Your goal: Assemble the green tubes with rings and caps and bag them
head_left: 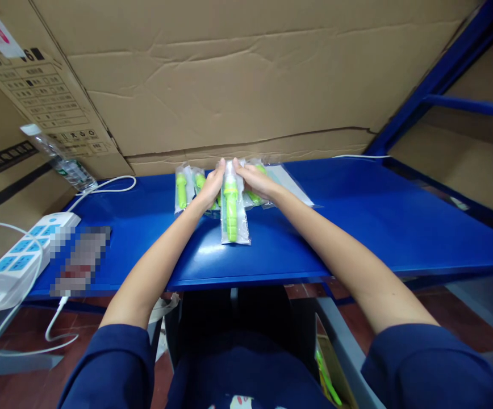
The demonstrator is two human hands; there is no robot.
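Observation:
A clear plastic packet (241,230) holds a lime-green item with a ribbed, tapering grip and a pale top end; I cannot make out its exact kind. My left hand (213,186) is closed on the upper left edge of this packet, thumb pointing up along it. On the opposite edge, my right hand (255,179) grips the same packet, its thumb near the top. Similar green items in clear packets lie behind and beside the hands, including one packet (181,190) at the left. Both hands partly cover the others.
A flat clear sleeve with white paper (288,184) lies right of the hands on the blue table (383,227). To the left are a white power strip (57,227), a blurred-out phone (82,258) on a cable, and a water bottle (70,167). Cardboard (246,91) walls the back.

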